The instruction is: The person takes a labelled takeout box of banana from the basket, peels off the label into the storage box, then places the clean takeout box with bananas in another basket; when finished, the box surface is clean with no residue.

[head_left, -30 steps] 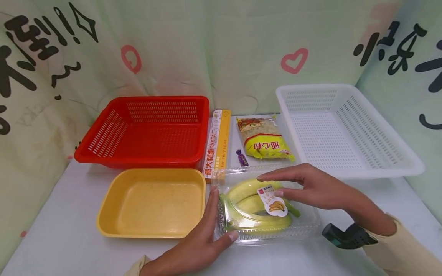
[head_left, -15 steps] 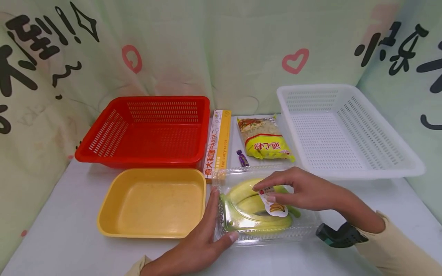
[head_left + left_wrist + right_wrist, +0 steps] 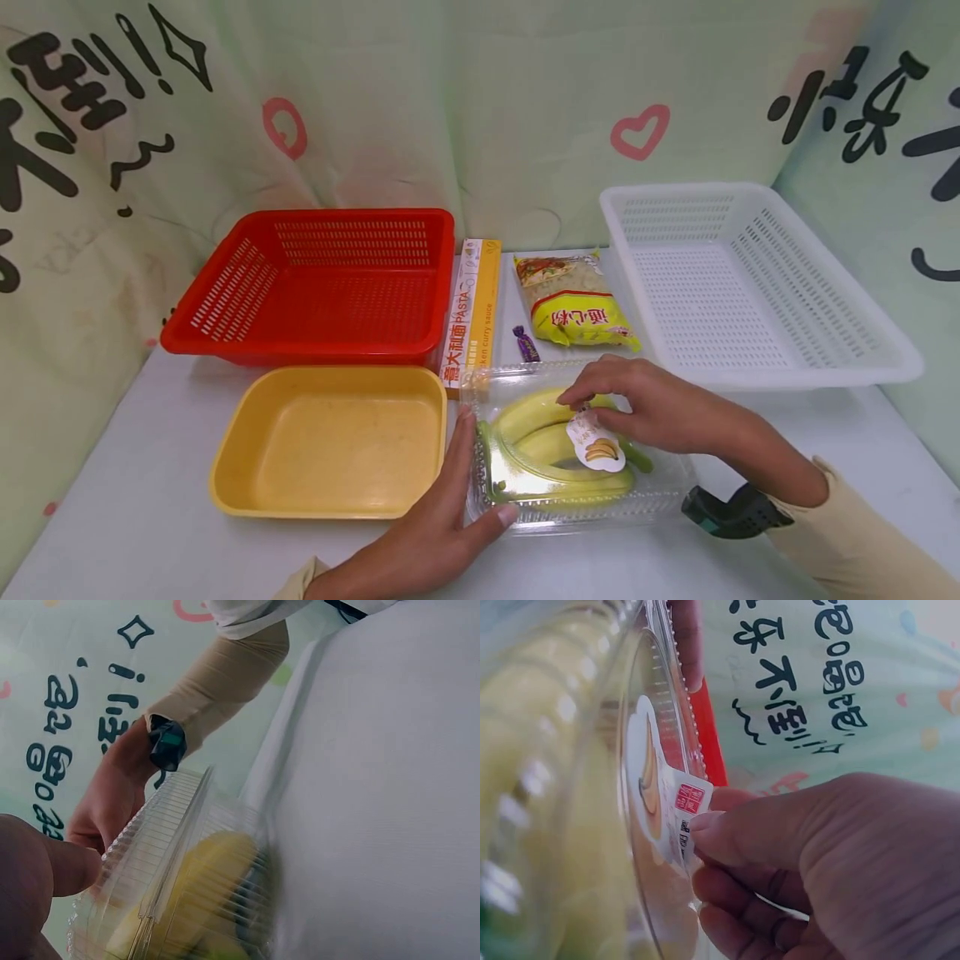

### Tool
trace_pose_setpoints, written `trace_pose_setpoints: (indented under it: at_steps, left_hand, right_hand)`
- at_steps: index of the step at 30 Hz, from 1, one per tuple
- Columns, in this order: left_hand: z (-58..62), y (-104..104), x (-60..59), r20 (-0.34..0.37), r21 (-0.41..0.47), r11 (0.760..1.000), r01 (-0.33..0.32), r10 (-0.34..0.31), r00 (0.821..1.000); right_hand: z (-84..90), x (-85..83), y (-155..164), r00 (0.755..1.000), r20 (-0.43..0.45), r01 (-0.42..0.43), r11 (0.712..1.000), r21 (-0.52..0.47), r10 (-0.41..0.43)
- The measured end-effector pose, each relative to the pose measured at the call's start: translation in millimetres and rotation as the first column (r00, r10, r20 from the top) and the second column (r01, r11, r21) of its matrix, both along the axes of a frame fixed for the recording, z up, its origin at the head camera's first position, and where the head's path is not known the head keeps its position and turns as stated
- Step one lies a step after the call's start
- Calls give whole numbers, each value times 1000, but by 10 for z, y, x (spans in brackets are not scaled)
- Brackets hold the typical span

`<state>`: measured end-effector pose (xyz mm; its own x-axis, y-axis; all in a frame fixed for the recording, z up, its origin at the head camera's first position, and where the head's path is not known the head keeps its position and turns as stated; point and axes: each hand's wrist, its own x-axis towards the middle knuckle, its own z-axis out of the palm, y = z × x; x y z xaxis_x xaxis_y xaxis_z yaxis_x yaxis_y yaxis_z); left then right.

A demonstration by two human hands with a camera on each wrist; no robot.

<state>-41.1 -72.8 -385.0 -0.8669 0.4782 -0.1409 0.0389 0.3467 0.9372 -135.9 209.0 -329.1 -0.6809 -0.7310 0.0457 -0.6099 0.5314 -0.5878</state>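
A clear plastic clamshell box (image 3: 487, 508) lies on the table in front of me, with green-yellow bananas (image 3: 536, 417) inside. A white label (image 3: 596, 446) printed with bananas is on its lid. My right hand (image 3: 645, 408) pinches the label's upper end between thumb and fingers. In the right wrist view, that end of the label (image 3: 690, 801) stands raised off the lid. My left hand (image 3: 442, 517) rests against the box's left side, fingers fairly straight. Its thumb (image 3: 71, 870) touches the box edge in the left wrist view.
A yellow tray (image 3: 330, 442) and a red basket (image 3: 345, 333) stand on the left. Behind the box lie a pasta box (image 3: 472, 308), a purple-wrapped candy (image 3: 527, 343) and a bag of macaroni (image 3: 573, 304). A white basket (image 3: 757, 308) stands at right.
My right hand has come down onto the label, and its fingers have closed on the upper end, which now lifts. The left hand and the box have stayed in place.
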Motion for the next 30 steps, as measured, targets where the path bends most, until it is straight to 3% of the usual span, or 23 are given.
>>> trace_pose_setpoints:
  at_steps: [8, 12, 25, 30]
  left_hand:
    - [-3, -7, 0, 1, 4, 1000, -5, 5, 1000]
    - [-14, -3, 5, -6, 1, 1000, -7, 7, 1000]
    - [-32, -5, 12, 15, 16, 1000, -14, 14, 1000]
    - [-38, -7, 29, -9, 14, 1000, -10, 10, 1000]
  right_hand:
    - [-61, -12, -31, 997, -68, 46, 996, 74, -41]
    - [-62, -12, -14, 996, -76, 57, 997, 59, -52]
    - [9, -7, 209, 998, 60, -11, 993, -119, 18]
    - [-22, -15, 277, 995, 97, 4, 989, -149, 11]
